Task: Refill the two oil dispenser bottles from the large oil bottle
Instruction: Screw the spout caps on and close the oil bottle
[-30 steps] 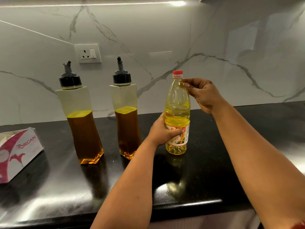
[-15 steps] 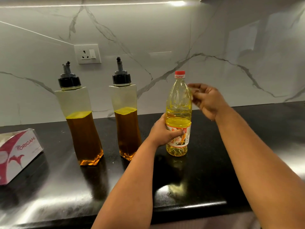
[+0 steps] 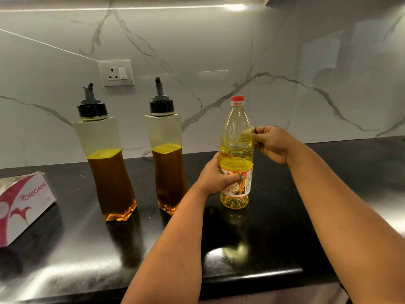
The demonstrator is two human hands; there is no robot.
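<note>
Oil sits about half-deep in the large oil bottle [image 3: 236, 154], which stands upright on the black counter [image 3: 274, 238] at roughly one o'clock from me, its red cap [image 3: 237, 100] screwed on. My left hand [image 3: 215, 176] wraps around the labelled lower part of it, thumb across the front of the label. My right hand [image 3: 272, 143] is at three o'clock of the bottle's shoulder, fingers curled in with the tips right at the plastic; whether they actually touch it or pinch anything I cannot tell, since the fingertips are blurred.

At eleven o'clock stands the left dispenser bottle [image 3: 105, 163], upright, black pourer cap on, dark amber oil reaching about halfway up. At twelve o'clock the right dispenser bottle [image 3: 167, 159] stands just beside my left wrist, filled to a similar level, capped too. Both stand apart from each other and from the large bottle.

At nine o'clock a pink-and-white tissue box [image 3: 20, 205] lies on the counter. A wall socket [image 3: 116, 73] is set in the marble backsplash [image 3: 306, 62] above the dispensers.
</note>
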